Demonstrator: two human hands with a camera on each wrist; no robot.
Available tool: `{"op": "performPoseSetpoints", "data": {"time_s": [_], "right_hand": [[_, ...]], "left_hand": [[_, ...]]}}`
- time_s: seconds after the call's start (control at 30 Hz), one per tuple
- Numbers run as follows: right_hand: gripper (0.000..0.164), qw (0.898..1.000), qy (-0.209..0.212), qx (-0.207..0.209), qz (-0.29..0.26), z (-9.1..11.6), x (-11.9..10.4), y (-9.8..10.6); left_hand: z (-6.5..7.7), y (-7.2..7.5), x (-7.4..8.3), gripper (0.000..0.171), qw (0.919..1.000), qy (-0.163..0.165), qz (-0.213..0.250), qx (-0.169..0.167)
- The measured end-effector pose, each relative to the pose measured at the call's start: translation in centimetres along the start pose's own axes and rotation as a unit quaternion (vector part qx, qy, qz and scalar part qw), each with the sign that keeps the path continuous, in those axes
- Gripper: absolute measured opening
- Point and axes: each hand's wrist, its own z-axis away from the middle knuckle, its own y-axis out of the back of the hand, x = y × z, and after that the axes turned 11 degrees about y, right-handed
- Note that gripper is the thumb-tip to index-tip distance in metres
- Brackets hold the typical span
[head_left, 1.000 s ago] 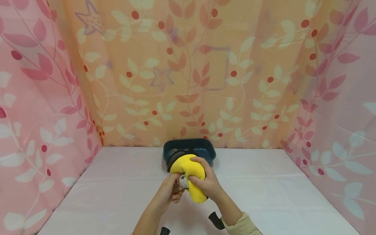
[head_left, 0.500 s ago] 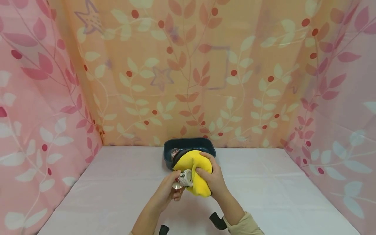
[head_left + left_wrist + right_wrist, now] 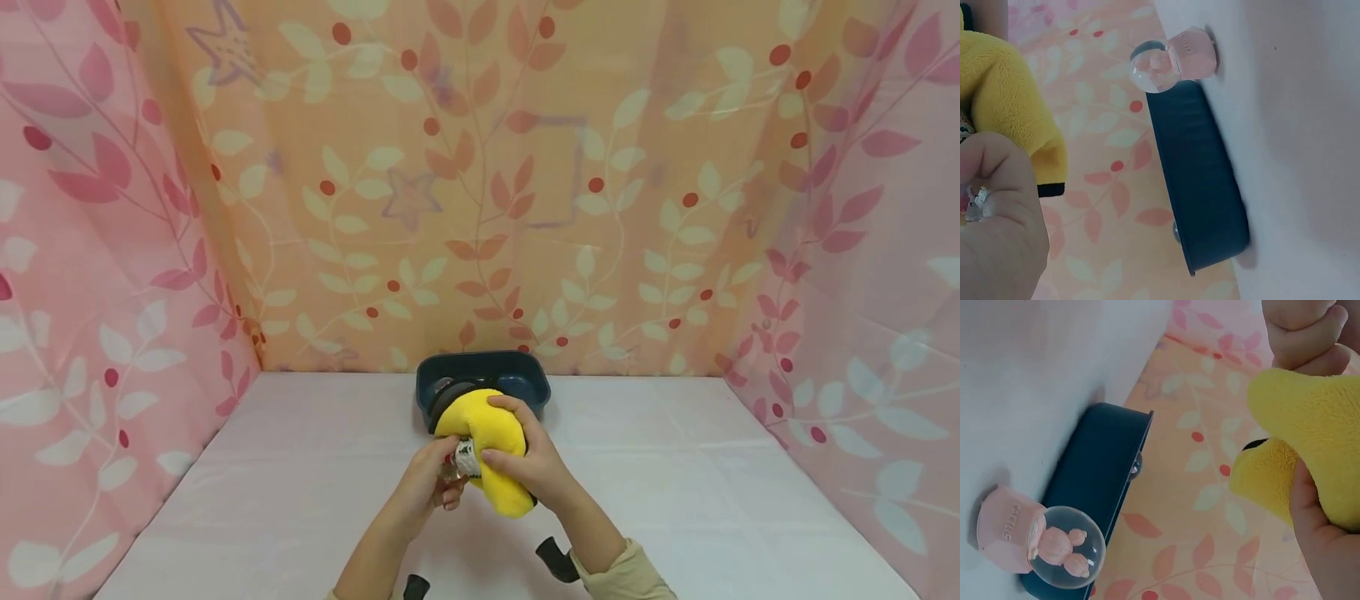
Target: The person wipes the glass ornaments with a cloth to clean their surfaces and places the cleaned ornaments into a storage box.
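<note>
In the head view my left hand (image 3: pixel 426 483) grips a small snow globe (image 3: pixel 467 457) with a white, dark-patterned base. Part of its clear ball, with red and white inside, shows past the curled fingers in the left wrist view. My right hand (image 3: pixel 534 457) holds a yellow plush cloth (image 3: pixel 487 417) with a black edge, thumb on the near side. A fold of the cloth covers the end of the globe's base. In the right wrist view the cloth (image 3: pixel 1329 437) hides most of the snow globe.
A dark blue plastic bin (image 3: pixel 525 387) stands at the back of the white table (image 3: pixel 322 467). A clear ball (image 3: pixel 1137 467) shows over its rim. Beside the bin stands a pink snow globe (image 3: pixel 1060 544), mostly hidden in the head view. Patterned curtains (image 3: pixel 480 167) surround the table.
The cloth swung right off the snow globe's base half a second ago, baring it. Now it is back left over the base's end. The left hand has hardly moved.
</note>
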Motion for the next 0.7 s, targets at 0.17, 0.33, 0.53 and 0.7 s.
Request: {"op": "performPoseSetpoints", "data": {"time_s": [0.17,0.33,0.53,0.7], "right_hand": [[0.057,1.000,0.003,0.026,0.005,0.0,0.5,-0.6],[0.053,0.997,-0.010,0.079,0.013,-0.1,0.8,-1.0],[0.051,0.992,-0.037,0.122,0.006,-0.2,1.1,-1.1],[0.054,0.986,-0.061,0.152,-0.022,-0.1,0.7,-0.8]], "left_hand": [[-0.2,0.1,-0.3,0.031,0.9995,-0.013,-0.026,0.007],[-0.1,0.2,-0.5,0.032,0.9991,-0.020,-0.036,0.005],[-0.1,0.3,-0.7,0.031,0.9982,-0.034,-0.049,0.007],[0.1,0.4,-0.6,0.030,0.9969,-0.056,-0.050,0.024]]}}
